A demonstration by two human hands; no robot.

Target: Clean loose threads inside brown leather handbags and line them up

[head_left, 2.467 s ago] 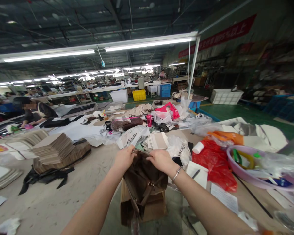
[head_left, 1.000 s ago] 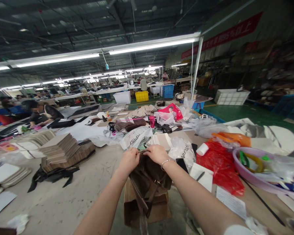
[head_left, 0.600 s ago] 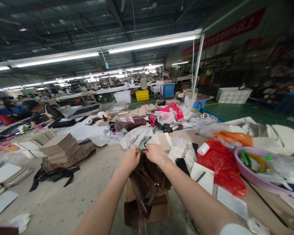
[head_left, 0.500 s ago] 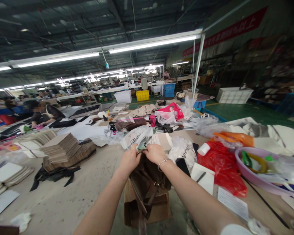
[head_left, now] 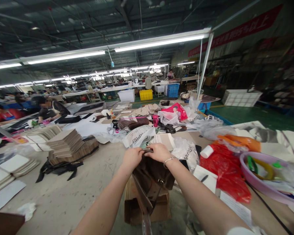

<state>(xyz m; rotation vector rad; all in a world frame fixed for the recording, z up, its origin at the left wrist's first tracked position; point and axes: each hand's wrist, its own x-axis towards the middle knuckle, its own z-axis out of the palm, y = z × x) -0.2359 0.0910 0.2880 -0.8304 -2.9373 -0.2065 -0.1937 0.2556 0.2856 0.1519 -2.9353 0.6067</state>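
A dark brown leather-like piece (head_left: 153, 171) with small metal fittings hangs from both hands at the centre of the head view. My left hand (head_left: 133, 158) pinches its upper edge from the left. Close beside it, my right hand (head_left: 159, 152), with a bracelet at the wrist, grips the same edge, fingers closed. Under the hanging piece stands an open cardboard box (head_left: 159, 209). Just beyond the hands lie light rectangular cards (head_left: 165, 140) and a printed plastic bag (head_left: 139, 136).
Stacked boards (head_left: 65, 143) and black strips (head_left: 60, 169) lie left on the table (head_left: 71, 195). At right are a red plastic bag (head_left: 225, 169), a lilac basin (head_left: 256, 182) and papers (head_left: 235, 207). A person (head_left: 50, 109) leans over the table farther left.
The camera view has shifted, so the surroundings appear slightly farther right. Both hands still hold the brown piece by its edge, which has turned a little between the fingers.
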